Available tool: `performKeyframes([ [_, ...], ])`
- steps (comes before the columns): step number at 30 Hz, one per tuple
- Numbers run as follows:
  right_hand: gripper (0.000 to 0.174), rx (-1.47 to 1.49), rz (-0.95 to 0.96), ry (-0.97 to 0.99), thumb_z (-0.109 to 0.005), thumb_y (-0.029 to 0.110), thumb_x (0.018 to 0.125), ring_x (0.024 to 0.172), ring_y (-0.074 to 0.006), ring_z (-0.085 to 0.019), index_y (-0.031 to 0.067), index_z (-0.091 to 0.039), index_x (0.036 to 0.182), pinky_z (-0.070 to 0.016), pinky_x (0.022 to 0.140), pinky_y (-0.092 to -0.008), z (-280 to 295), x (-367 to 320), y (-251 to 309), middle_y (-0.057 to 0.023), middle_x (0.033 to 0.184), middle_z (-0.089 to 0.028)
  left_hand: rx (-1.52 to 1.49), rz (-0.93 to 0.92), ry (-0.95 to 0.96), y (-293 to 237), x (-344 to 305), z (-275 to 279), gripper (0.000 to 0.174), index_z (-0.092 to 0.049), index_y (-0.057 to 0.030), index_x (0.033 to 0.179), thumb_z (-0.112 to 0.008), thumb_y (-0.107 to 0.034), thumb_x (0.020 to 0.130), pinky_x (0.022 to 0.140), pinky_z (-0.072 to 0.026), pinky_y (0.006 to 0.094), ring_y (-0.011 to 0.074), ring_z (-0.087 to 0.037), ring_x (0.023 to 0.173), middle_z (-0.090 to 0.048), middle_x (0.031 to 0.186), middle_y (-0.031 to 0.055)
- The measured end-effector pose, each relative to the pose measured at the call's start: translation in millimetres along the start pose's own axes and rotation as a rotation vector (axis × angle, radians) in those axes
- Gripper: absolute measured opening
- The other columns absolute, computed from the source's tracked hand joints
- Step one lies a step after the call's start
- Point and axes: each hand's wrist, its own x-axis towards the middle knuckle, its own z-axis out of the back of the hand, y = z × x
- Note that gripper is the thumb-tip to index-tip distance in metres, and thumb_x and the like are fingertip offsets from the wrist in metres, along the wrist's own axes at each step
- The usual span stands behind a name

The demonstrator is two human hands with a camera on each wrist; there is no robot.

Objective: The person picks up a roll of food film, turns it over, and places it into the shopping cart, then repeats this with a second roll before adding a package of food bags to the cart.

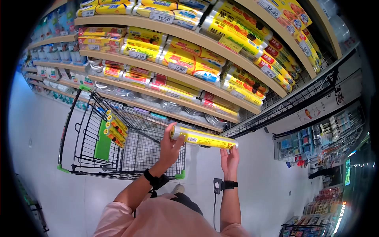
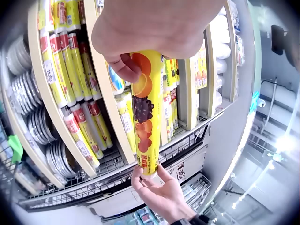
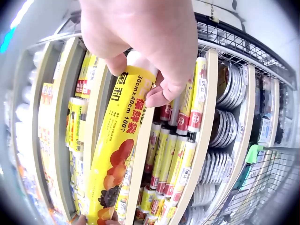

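A yellow roll of food storage bags [image 1: 205, 139] with fruit pictures is held up nearly level in front of the body. My left hand [image 1: 169, 150] grips its left end, thumb and fingers round the wrapper. At the other end, my right hand [image 1: 230, 161] holds the white tip between thumb and fingers, as the right wrist view shows. The printed fruit side of the roll [image 2: 144, 108] faces the left wrist camera. Below and left stands a shopping cart [image 1: 182, 173] with several similar yellow rolls [image 1: 115, 129] lying in it by a green panel [image 1: 103, 145].
Shelves [image 1: 189, 37] packed with yellow rolls and price tags rise in front. Stacked foil trays [image 3: 224, 126] fill neighbouring shelves. A wire rack end [image 1: 284, 104] juts out on the right, with a display of small goods [image 1: 308, 138] beyond it.
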Motion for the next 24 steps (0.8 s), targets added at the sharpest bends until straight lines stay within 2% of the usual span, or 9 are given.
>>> performKeyframes([
  [3,0.032,-0.018,-0.008,0.009,-0.057,0.021,0.099,0.104,-0.0228,-0.058,0.0054,-0.051,0.127,-0.0513,0.091,-0.0375,40,5,20,-0.0109,0.119,-0.06,-0.037,-0.013,-0.025,18,-15,-39,0.05,-0.035,-0.0052,0.143,-0.057,-0.009,0.097,0.072,-0.0545,0.0248,0.0106,-0.059,0.087,-0.057,0.114,0.0107],
  [7,0.032,-0.138,-0.012,0.022,-0.059,0.012,0.098,0.095,-0.0213,-0.063,0.0025,-0.05,0.127,-0.0539,0.088,-0.0372,82,12,56,-0.0126,0.113,-0.063,-0.121,-0.072,-0.108,34,-37,-95,0.048,-0.032,-0.0045,0.144,-0.051,-0.019,0.102,0.067,-0.0515,0.0254,0.0113,-0.058,0.085,-0.058,0.11,0.0103],
  [8,0.032,-0.16,-0.002,0.032,-0.057,0.009,0.098,0.092,-0.021,-0.064,0.0001,-0.05,0.127,-0.0542,0.088,-0.0372,88,14,65,-0.0129,0.111,-0.063,-0.026,0.03,-0.148,37,-41,-106,0.048,-0.031,-0.0042,0.144,-0.048,-0.023,0.103,0.066,-0.0503,0.0263,0.0119,-0.057,0.084,-0.059,0.109,0.0114],
  [12,0.03,-0.231,-0.003,0.072,-0.055,0.01,0.1,0.091,-0.0209,-0.066,-0.0007,-0.049,0.127,-0.055,0.086,-0.0362,116,28,95,-0.0129,0.109,-0.064,-0.051,0.068,-0.217,60,-50,-144,0.052,-0.028,-0.0034,0.148,-0.046,-0.02,0.102,0.068,-0.0516,0.0288,0.0151,-0.059,0.081,-0.059,0.112,0.0146],
  [15,0.029,-0.303,-0.021,0.097,-0.051,0.011,0.102,0.09,-0.0203,-0.066,-0.0008,-0.049,0.128,-0.0559,0.084,-0.0343,134,38,116,-0.0129,0.108,-0.065,-0.147,0.062,-0.176,66,-56,-162,0.056,-0.022,-0.004,0.153,-0.041,-0.018,0.102,0.07,-0.053,0.0294,0.0173,-0.06,0.081,-0.058,0.114,0.0165],
  [16,0.029,-0.323,-0.028,0.104,-0.05,0.011,0.102,0.09,-0.0199,-0.067,-0.001,-0.048,0.129,-0.0561,0.082,-0.0329,138,42,122,-0.013,0.109,-0.065,-0.159,0.089,-0.113,69,-56,-162,0.059,-0.015,-0.006,0.156,-0.038,-0.016,0.102,0.076,-0.0534,0.0335,0.0183,-0.059,0.086,-0.056,0.119,0.0173],
  [19,0.029,-0.373,-0.012,0.118,-0.048,0.012,0.103,0.086,-0.0177,-0.066,-0.001,-0.047,0.129,-0.056,0.078,-0.031,140,59,134,-0.0114,0.106,-0.065,-0.141,0.08,-0.078,66,-47,-174,0.06,-0.013,-0.0047,0.156,-0.038,-0.018,0.104,0.076,-0.0542,0.0303,0.0182,-0.059,0.089,-0.056,0.119,0.0178],
  [20,0.029,-0.385,0.006,0.131,-0.048,0.012,0.103,0.085,-0.0171,-0.066,-0.0007,-0.047,0.129,-0.0557,0.076,-0.0309,142,66,138,-0.011,0.105,-0.065,-0.142,0.088,-0.079,62,-40,-178,0.057,-0.019,-0.0039,0.155,-0.038,-0.021,0.105,0.078,-0.0529,0.0288,0.0171,-0.058,0.09,-0.052,0.121,0.0162],
  [24,0.029,-0.459,0.101,0.091,-0.053,0.015,0.102,0.082,-0.0131,-0.062,0.001,-0.05,0.127,-0.0538,0.073,-0.0288,128,93,148,-0.0074,0.102,-0.064,0.208,-0.093,-0.05,61,2,-173,0.052,-0.032,-0.0015,0.151,-0.042,-0.022,0.105,0.084,-0.0475,0.0255,0.0148,-0.052,0.091,-0.041,0.125,0.013],
])
